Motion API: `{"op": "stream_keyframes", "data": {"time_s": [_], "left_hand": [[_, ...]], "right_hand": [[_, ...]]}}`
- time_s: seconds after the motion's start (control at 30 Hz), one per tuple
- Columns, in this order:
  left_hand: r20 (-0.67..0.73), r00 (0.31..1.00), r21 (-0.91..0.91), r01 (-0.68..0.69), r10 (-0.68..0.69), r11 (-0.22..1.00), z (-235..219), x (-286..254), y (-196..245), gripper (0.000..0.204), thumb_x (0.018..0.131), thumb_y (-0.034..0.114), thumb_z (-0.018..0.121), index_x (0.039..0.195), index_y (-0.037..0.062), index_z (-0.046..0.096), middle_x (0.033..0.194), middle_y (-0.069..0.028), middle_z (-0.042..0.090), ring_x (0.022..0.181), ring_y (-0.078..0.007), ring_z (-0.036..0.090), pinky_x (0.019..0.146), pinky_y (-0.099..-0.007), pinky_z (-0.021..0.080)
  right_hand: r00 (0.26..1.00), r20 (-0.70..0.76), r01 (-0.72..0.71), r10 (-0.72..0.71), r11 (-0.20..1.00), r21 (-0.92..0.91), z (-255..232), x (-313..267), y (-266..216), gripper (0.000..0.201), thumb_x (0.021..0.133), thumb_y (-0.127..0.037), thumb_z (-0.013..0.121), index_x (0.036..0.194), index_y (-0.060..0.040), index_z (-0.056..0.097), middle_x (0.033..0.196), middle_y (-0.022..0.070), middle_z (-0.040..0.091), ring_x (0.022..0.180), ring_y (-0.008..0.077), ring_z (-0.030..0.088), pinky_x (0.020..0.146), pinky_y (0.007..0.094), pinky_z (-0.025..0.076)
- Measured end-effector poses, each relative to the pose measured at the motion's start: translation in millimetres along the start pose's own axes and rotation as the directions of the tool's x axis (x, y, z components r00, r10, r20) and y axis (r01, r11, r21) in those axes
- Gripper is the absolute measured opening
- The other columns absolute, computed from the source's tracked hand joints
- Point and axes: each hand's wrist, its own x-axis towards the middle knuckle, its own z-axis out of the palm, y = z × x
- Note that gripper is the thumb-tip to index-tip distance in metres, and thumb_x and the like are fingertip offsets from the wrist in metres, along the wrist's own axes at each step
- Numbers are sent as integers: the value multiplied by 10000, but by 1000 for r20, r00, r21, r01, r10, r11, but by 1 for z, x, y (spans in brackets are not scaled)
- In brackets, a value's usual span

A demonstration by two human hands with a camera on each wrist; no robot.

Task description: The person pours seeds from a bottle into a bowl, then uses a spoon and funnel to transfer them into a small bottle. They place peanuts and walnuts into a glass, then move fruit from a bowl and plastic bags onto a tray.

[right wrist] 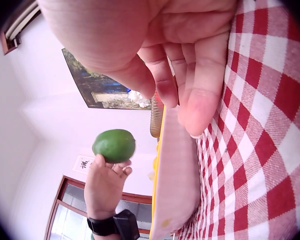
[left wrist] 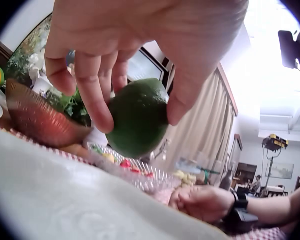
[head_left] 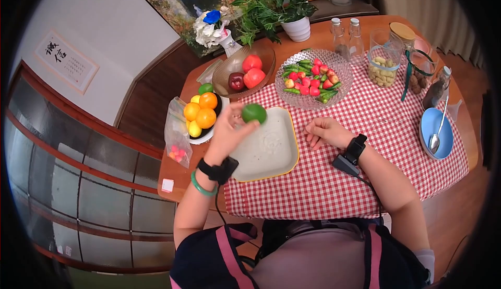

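Observation:
My left hand (head_left: 227,135) pinches a smooth green lime (head_left: 254,114) between thumb and fingertips, above the left part of a white tray with a yellow rim (head_left: 263,156). In the left wrist view, the lime (left wrist: 138,118) hangs below the fingers, with the thumb on its right side. The tray holds no fruit; a raised pattern marks its bottom. My right hand (head_left: 327,131) rests on the checked cloth just right of the tray, its fingers loosely curled and holding nothing. The right wrist view shows those fingers close beside the tray's wall (right wrist: 177,185).
Left of the tray are oranges and lemons (head_left: 206,117) on a plate, another green fruit (head_left: 205,88) and a plastic bag (head_left: 176,132). Behind stand a brown bowl (head_left: 228,64) of red fruit and a glass bowl (head_left: 344,86) of peppers and small fruit. Jars (head_left: 385,70) and a blue bowl (head_left: 443,145) stand right.

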Motion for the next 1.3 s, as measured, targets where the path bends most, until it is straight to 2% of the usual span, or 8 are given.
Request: {"op": "stream_keyframes", "data": {"time_s": [0.2,0.47,0.6,0.7,0.8,1.0,1.2,1.3], "left_hand": [[-399,912,100,-54,90,994,-29,73,-26,525,721,137,797,1109,-20,481,982,-107,613,754,-123,616,654,-236,503],[-536,842,302,131,54,944,-53,111,-89,652,699,294,804,1196,-15,516,1006,-149,641,849,-202,635,743,-314,508],[-501,861,722,362,84,589,-85,84,-89,561,713,384,739,1142,56,588,1045,-119,626,1031,-293,582,907,-452,401],[-513,858,798,491,-35,349,-107,66,-116,569,705,411,741,1151,93,586,1068,-102,638,1059,-286,577,952,-481,337],[-513,805,766,586,-299,263,-103,55,-93,635,660,448,764,1167,113,580,1085,-105,647,1077,-286,574,971,-474,302],[-430,834,820,521,-345,237,-104,50,-96,719,586,449,799,1174,105,573,1102,-117,640,1094,-297,561,954,-471,300],[-428,881,858,327,200,396,-80,30,-67,684,619,368,787,1197,96,542,1113,-125,590,1058,-297,538,907,-472,297],[-232,957,759,67,174,647,-47,2,-38,651,647,351,785,1187,79,545,1117,-136,585,1050,-314,540,903,-450,311]], "right_hand": [[1000,4,-11,11,998,-59,0,0,-1,245,986,-202,462,1020,18,566,839,75,616,711,141,636,649,269,568],[1000,2,0,0,999,-39,-1,0,-1,256,982,-221,475,1007,16,569,836,76,620,696,140,635,641,270,570],[1000,12,-5,5,1000,-24,-2,1,2,237,981,-197,471,1006,18,568,836,79,618,706,148,635,644,280,572],[1000,15,-3,3,1000,-1,-3,2,1,219,974,-182,483,992,19,568,836,82,608,701,152,635,636,281,577],[1000,13,-8,8,1000,-15,-2,1,0,220,977,-171,468,1009,23,567,843,87,606,706,155,636,642,284,579],[1000,15,-1,2,1000,-9,-3,0,0,219,975,-172,470,1001,22,568,846,88,606,712,153,637,635,279,576],[1000,-2,-10,10,1000,-27,-1,0,-3,234,972,-202,488,965,14,576,822,79,609,691,149,635,619,270,567],[1000,17,-15,16,999,-41,-2,1,-1,250,983,-212,467,1015,15,566,836,76,617,702,141,632,638,273,569]]}}
